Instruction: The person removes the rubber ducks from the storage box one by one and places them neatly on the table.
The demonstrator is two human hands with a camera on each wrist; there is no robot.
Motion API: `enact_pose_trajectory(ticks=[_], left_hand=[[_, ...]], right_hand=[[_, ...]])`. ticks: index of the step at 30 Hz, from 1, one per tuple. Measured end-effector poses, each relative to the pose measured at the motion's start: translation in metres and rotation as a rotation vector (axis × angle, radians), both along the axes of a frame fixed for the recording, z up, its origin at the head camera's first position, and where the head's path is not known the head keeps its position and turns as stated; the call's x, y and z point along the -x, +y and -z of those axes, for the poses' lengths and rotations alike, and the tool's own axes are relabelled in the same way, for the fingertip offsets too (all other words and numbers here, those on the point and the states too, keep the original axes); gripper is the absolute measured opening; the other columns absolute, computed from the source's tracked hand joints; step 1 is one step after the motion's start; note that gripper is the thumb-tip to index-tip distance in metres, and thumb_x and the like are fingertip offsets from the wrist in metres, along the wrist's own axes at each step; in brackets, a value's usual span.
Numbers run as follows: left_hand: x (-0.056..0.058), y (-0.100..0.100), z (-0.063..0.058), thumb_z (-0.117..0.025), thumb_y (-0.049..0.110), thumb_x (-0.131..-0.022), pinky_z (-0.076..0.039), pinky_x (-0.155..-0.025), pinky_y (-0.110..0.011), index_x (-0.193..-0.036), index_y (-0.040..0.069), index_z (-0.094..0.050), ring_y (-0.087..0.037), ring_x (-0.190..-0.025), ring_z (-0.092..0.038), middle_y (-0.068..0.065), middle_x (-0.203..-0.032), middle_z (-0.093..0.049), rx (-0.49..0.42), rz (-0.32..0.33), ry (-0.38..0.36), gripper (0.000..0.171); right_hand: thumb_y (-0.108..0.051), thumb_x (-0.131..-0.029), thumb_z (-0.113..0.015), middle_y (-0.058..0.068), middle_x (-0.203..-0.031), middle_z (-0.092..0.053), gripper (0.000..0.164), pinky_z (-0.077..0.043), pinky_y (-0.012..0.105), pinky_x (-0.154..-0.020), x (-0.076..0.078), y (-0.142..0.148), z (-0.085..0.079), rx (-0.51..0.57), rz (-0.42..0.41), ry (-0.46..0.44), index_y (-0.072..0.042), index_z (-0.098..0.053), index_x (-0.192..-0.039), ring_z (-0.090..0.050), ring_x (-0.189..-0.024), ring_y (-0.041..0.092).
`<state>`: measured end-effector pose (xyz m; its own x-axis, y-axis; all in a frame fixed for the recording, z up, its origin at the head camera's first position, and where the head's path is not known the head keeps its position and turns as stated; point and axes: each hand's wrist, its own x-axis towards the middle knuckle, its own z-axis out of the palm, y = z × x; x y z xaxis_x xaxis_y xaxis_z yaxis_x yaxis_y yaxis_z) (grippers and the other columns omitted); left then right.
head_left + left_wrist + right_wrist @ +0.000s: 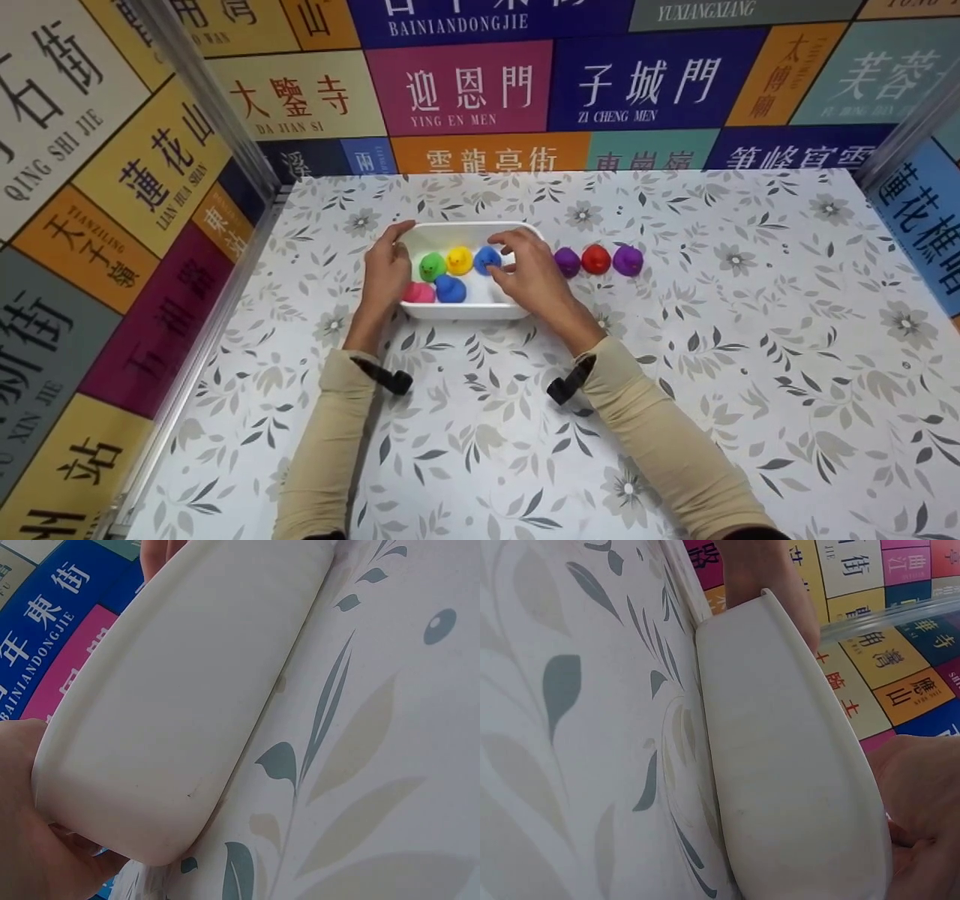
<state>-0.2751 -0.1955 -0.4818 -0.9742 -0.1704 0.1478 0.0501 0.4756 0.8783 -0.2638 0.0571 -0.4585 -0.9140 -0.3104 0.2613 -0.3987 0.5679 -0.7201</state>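
Note:
A white plastic tub (487,310) stands on the table, with my left hand (386,270) gripping its left end. My right hand (534,274) reaches over the right end, thumb and forefinger pinching a blue rubber duck (486,258) inside the tub. Also in the tub are a green duck (432,268), a yellow duck (460,260), a pink duck (419,292) and a second blue duck (450,289). In both wrist views the tub's outer wall (172,690) hides the ducks.
Right of the tub, a purple duck (568,262), a red duck (596,259) and another purple duck (628,260) sit in a row. The table (750,322) has a leaf-and-flower cover. Panels with street names (465,86) stand along its back and sides.

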Motion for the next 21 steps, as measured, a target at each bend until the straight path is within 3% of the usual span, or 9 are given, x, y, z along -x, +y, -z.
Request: enact_pose_trajectory(ticks=[5,12,21], left_hand=[[-0.0007,-0.0007,0.0004,-0.039,0.007,-0.111,-0.041,-0.127,-0.043,-0.152,0.014,-0.061,-0.023,-0.145,-0.056,-0.008,-0.157,-0.062,0.011,0.001,0.015,0.047],[-0.0005,-0.0001,0.0001,-0.039,0.007,-0.111,-0.039,-0.129,-0.042,-0.152,0.015,-0.061,-0.022,-0.147,-0.055,-0.008,-0.157,-0.062,0.012,-0.006,0.006,0.047],[-0.0003,0.0001,-0.0002,-0.039,0.007,-0.111,-0.038,-0.130,-0.042,-0.153,0.014,-0.060,-0.022,-0.147,-0.054,-0.007,-0.159,-0.060,0.006,-0.004,-0.013,0.048]], right_hand=[[-0.011,-0.094,-0.082,0.019,-0.134,-0.068,0.043,-0.065,0.039,-0.094,-0.0007,-0.0028,0.0022,-0.120,0.008,0.048,-0.002,-0.072,-0.134,-0.070,-0.117,0.034],[-0.017,-0.095,-0.082,0.015,-0.143,-0.067,0.054,-0.053,0.045,-0.116,-0.0019,-0.0047,0.0000,-0.281,-0.053,0.046,-0.010,-0.068,-0.147,-0.065,-0.131,0.032],[-0.018,-0.097,-0.080,0.014,-0.136,-0.067,0.046,-0.054,0.043,-0.113,-0.0016,-0.0062,-0.0025,-0.337,-0.068,0.027,-0.009,-0.073,-0.141,-0.066,-0.124,0.030]])
